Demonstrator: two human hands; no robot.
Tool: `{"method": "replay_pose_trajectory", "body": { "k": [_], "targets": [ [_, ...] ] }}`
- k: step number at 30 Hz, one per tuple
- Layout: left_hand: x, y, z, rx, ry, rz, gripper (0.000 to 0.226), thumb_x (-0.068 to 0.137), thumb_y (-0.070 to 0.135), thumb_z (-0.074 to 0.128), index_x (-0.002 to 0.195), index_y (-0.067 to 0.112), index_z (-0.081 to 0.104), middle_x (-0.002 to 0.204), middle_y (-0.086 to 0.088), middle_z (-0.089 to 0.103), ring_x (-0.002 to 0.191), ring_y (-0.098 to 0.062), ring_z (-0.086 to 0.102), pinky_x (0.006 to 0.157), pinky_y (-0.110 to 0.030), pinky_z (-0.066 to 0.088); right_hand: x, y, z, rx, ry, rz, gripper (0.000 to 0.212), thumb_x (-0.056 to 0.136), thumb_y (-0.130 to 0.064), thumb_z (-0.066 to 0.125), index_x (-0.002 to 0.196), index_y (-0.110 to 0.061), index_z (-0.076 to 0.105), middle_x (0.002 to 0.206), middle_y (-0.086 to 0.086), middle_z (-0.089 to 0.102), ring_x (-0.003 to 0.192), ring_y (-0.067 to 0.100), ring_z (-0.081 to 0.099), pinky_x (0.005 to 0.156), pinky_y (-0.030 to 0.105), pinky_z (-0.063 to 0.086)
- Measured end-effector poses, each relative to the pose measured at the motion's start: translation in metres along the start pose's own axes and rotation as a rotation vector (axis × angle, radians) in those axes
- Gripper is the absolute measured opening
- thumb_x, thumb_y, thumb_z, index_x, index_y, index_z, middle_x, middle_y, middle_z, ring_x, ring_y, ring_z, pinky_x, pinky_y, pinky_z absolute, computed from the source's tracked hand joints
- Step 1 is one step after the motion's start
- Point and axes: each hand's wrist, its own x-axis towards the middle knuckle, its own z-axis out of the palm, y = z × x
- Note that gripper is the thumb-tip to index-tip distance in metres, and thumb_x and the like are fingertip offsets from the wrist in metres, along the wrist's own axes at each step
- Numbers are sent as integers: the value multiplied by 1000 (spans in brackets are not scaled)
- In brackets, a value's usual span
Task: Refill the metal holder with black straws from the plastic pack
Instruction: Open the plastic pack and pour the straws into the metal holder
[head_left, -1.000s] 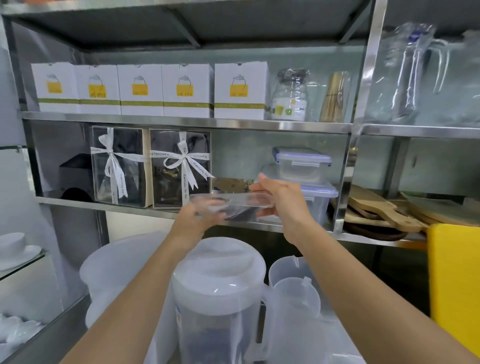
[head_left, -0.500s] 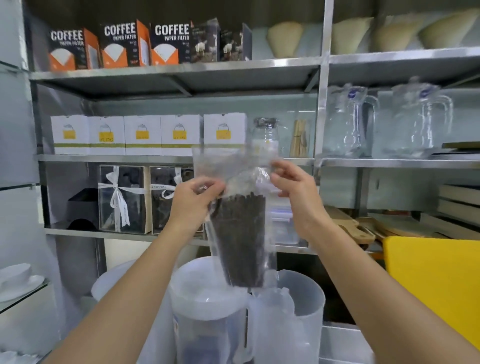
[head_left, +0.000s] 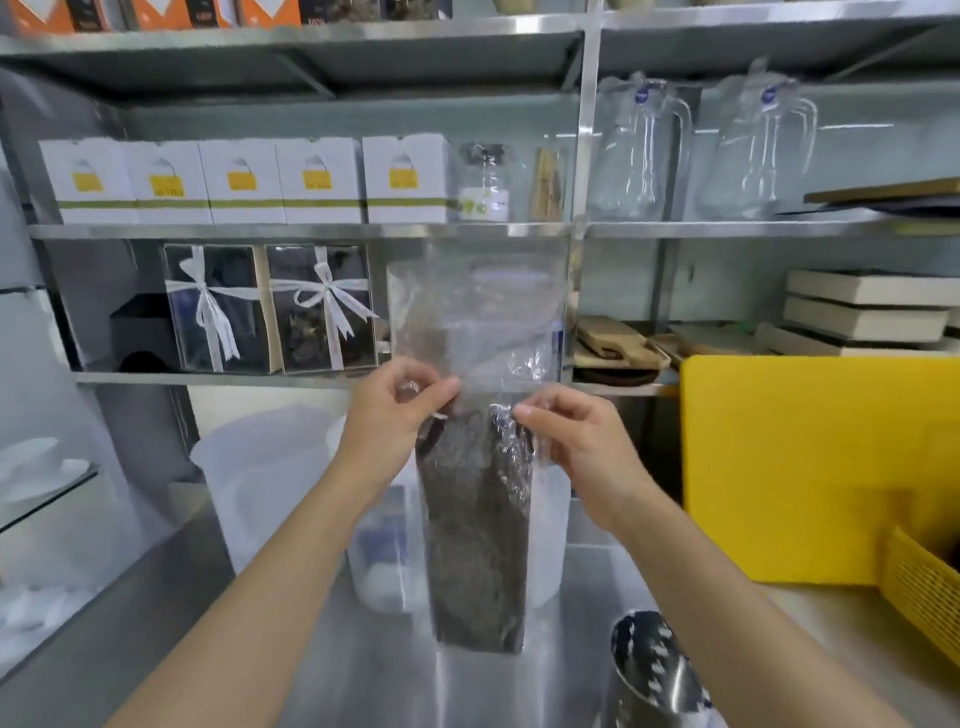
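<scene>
Fingers (head_left: 441, 389) of the left hand (head_left: 387, 415) pinched together on the left side of the plastic pack (head_left: 478, 332), at about its mid-height. Pack held upright, in the air over the steel desk (head_left: 322, 670), in front of the shelving. Upper half of the pack is clear empty film, crumpled where it's gripped; lower half is full of black straws (head_left: 475, 535), standing on end, bottom of the bundle clear of the desk. Right hand (head_left: 582, 447) grips the pack's right edge at the same height, thumb and forefinger clamped on the film. Both forearms come in from the bottom of the frame, one each side of the pack. Behind the pack: translucent plastic jugs (head_left: 270, 478) on the desk, gift boxes with white ribbon (head_left: 270, 309) on the shelf to the left. Lower right of the pack, near the bottom edge of the frame: metal holder (head_left: 657, 680) upright on the desk, slotted wall, just beside the right forearm, well below the hands. Whether it holds anything I can't tell. Far right: yellow board (head_left: 810, 467) leaning upright, yellow basket (head_left: 924, 587) in front of it.
</scene>
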Motion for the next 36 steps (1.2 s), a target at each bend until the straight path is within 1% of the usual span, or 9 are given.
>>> {"method": "replay_pose_trajectory", "body": {
  "k": [5, 10, 13, 17, 21, 25, 30, 33, 36],
  "targets": [
    [-56, -20, 9, 142, 287, -101, 48, 78, 16, 70, 109, 18, 34, 114, 0, 39, 99, -18, 51, 85, -33, 44, -37, 19, 9, -38, 139, -27, 20, 82, -8, 64, 75, 10, 61, 67, 13, 56, 56, 6, 51, 53, 13, 42],
    [-99, -13, 22, 133, 58, -188, 37, 75, 36, 72, 95, 24, 44, 102, 6, 52, 101, -17, 55, 86, -30, 45, -57, 21, 11, -96, 180, -53, 18, 80, -8, 67, 65, -2, 59, 53, -9, 57, 53, 1, 50, 56, 15, 43],
    [-113, -1, 33, 2, -41, -235, 29, 77, 31, 70, 94, 23, 48, 103, 10, 58, 102, -4, 55, 76, -16, 41, -66, 21, 12, -152, 167, -67, 25, 78, -11, 69, 72, 9, 56, 64, 8, 57, 61, 13, 52, 60, 30, 45],
    [-124, 6, 42, -99, -81, -281, 43, 67, 39, 77, 93, 23, 46, 104, 4, 60, 101, -3, 58, 79, -19, 44, -76, 21, 11, -163, 144, -55, 36, 76, -10, 72, 71, 13, 46, 65, 15, 51, 63, 22, 49, 59, 38, 44],
    [-128, 8, 48, -62, -44, -264, 25, 76, 23, 72, 86, 14, 51, 87, 2, 63, 81, -9, 63, 71, -22, 47, -86, 22, 8, -215, 75, -32, 27, 76, -2, 70, 74, 14, 48, 77, 30, 62, 73, 37, 64, 69, 47, 54],
    [-133, 12, 53, -15, -88, -202, 17, 84, 16, 62, 70, 11, 53, 61, 9, 59, 63, -4, 58, 66, -25, 45, -94, 22, 2, -174, 15, -38, 30, 73, 1, 72, 73, 17, 46, 92, 39, 60, 86, 40, 65, 73, 36, 56],
    [-130, 14, 51, -118, -100, -276, 27, 84, 15, 57, 59, 22, 49, 77, -20, 61, 78, -27, 60, 78, -48, 51, -102, 17, -11, -115, -31, -24, 28, 69, 1, 74, 68, 9, 47, 78, 23, 61, 80, 31, 65, 76, 33, 56],
    [-123, 17, 46, -214, -37, -378, 25, 86, 7, 53, 64, 15, 44, 85, -22, 66, 90, -28, 68, 79, -44, 53, -104, 16, -22, -152, 14, -5, 28, 70, -8, 75, 65, -3, 49, 77, 11, 60, 79, 24, 63, 80, 34, 53],
    [-113, 18, 40, -214, -7, -394, 20, 88, 3, 47, 71, 13, 43, 81, -16, 66, 74, -21, 69, 67, -37, 54, -100, 16, -36, -212, 167, 36, 32, 74, -13, 74, 60, -12, 46, 70, 10, 51, 67, 18, 51, 67, 27, 44]
  ]
}}
